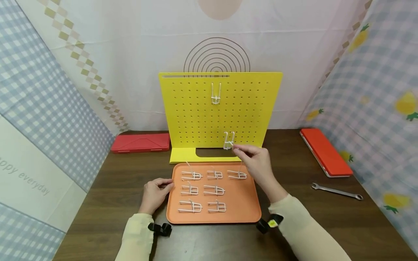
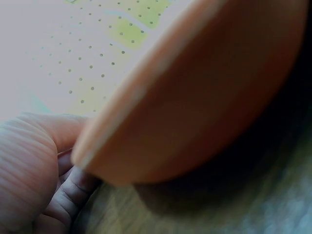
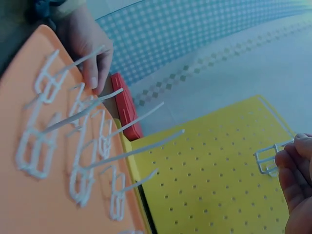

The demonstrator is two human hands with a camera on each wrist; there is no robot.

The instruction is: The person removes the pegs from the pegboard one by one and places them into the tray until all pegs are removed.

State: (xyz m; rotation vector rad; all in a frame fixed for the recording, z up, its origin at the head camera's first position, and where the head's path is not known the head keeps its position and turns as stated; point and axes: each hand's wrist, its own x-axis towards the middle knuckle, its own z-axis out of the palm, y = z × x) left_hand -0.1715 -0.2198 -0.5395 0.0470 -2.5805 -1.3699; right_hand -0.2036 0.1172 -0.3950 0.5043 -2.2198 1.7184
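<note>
My right hand (image 1: pixel 258 162) pinches a white wire pegboard hook (image 1: pixel 229 140) between thumb and fingertips. This hook is in front of the lower part of the yellow pegboard (image 1: pixel 192 119); whether it touches the board I cannot tell. Another white hook (image 1: pixel 216 95) hangs high on the board. Several more hooks (image 1: pixel 215 190) lie in rows on the orange tray (image 1: pixel 243 210), their long prongs pointing up in the right wrist view. At the tray's left edge, my left hand (image 1: pixel 156 194) holds the rim, thumb and curled fingers about it in the left wrist view.
Behind the tray stands the pegboard on its yellow base (image 1: pixel 183 155). A red flat case (image 1: pixel 141 143) lies at the back left. To the right are an orange-red case (image 1: pixel 326 152) and a metal wrench (image 1: pixel 337 191). Patterned cloth hangs around the wooden table (image 1: pixel 107 217).
</note>
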